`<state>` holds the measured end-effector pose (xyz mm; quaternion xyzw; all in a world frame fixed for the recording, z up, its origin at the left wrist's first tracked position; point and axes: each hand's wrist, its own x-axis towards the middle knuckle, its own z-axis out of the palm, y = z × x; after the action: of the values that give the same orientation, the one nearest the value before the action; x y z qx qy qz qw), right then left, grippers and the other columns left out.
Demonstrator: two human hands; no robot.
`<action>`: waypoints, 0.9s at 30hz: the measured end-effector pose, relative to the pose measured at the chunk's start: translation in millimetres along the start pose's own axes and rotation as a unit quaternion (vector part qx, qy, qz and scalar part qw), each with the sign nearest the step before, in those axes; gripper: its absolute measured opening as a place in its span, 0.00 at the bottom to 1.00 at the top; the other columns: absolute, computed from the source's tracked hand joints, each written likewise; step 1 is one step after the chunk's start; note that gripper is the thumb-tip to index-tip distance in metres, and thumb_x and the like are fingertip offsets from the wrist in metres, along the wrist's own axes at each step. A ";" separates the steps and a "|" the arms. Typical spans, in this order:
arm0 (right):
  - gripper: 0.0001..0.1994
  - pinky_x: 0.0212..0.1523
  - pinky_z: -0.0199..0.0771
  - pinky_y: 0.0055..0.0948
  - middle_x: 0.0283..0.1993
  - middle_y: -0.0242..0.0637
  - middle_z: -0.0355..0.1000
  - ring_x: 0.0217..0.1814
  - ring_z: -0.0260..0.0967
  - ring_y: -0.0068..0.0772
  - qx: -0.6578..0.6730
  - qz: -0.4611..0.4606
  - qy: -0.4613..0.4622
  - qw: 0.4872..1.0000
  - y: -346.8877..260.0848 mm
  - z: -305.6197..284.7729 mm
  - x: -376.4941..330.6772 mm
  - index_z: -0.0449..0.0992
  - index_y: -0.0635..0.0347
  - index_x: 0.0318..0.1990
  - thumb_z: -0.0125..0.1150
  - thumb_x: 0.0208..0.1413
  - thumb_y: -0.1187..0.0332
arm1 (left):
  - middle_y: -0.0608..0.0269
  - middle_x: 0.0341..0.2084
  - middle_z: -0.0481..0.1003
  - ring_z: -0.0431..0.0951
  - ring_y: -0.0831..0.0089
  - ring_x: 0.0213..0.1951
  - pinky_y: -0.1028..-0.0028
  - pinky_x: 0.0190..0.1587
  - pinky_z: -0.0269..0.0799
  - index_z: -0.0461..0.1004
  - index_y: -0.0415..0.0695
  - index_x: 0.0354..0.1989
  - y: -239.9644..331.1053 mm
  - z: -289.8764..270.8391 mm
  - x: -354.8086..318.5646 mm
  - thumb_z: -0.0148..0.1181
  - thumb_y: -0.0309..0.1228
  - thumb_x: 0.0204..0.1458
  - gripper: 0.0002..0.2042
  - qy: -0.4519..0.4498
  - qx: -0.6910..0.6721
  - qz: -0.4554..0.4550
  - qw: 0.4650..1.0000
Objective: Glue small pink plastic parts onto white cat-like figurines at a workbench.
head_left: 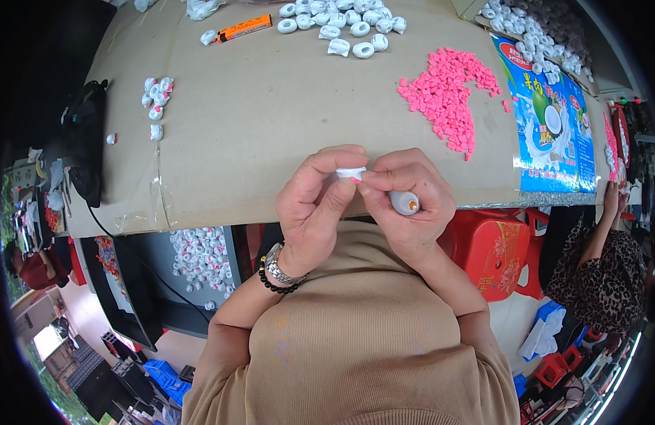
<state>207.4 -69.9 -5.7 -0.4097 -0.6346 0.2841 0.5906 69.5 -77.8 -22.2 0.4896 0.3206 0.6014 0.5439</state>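
My left hand [315,198] pinches a small white piece [350,172] between thumb and fingers, just over the table's near edge. My right hand [416,184] meets it there, its thumb and forefinger pressing a small pink piece [356,180] against the white one. Tucked in the curled fingers of that same hand is a pale tube-like bottle [404,203], its orange-tinted end pointing toward me. To the far right of my hands lies a heap of small pink pieces [451,99]. Rounded white pieces [363,49] lie in a pile at the far side.
Several white pieces with pink parts [156,112] sit at the left, near a black bag [86,142]. An orange box [244,28] lies at the back. A blue printed sheet [554,163] covers the right. Below the table are a grey drawer [232,265] and red stool [487,255].
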 end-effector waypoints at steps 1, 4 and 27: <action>0.10 0.28 0.68 0.25 0.29 0.37 0.72 0.29 0.69 0.30 0.008 0.001 -0.001 1.000 0.7 -0.7 0.1 0.77 0.61 0.29 0.67 0.38 0.83 | 0.58 0.47 0.71 0.70 0.77 0.46 0.77 0.50 0.65 0.70 0.35 0.47 -0.2 0.1 0.6 0.52 0.25 0.59 0.11 -0.003 0.010 0.012 1.000; 0.10 0.28 0.69 0.25 0.29 0.36 0.73 0.30 0.70 0.30 0.013 -0.004 0.001 1.000 0.8 -2.8 -0.3 0.78 0.60 0.30 0.68 0.39 0.83 | 0.55 0.48 0.71 0.70 0.74 0.48 0.75 0.51 0.64 0.71 0.36 0.48 1.1 0.4 0.9 0.52 0.25 0.59 0.11 -0.013 0.034 0.028 0.999; 0.09 0.34 0.66 0.21 0.34 0.37 0.72 0.33 0.67 0.22 -0.003 0.051 0.020 0.998 11.9 -25.0 8.7 0.75 0.62 0.29 0.64 0.42 0.85 | 0.54 0.39 0.75 0.71 0.58 0.42 0.65 0.47 0.65 0.72 0.39 0.39 53.4 -95.3 64.3 0.57 0.20 0.48 0.09 0.045 0.742 0.147 0.652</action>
<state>234.4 -59.5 -7.7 -0.4488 -0.6016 0.3039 0.5867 -33.5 -12.3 12.2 0.7433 0.6080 0.2560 -0.1109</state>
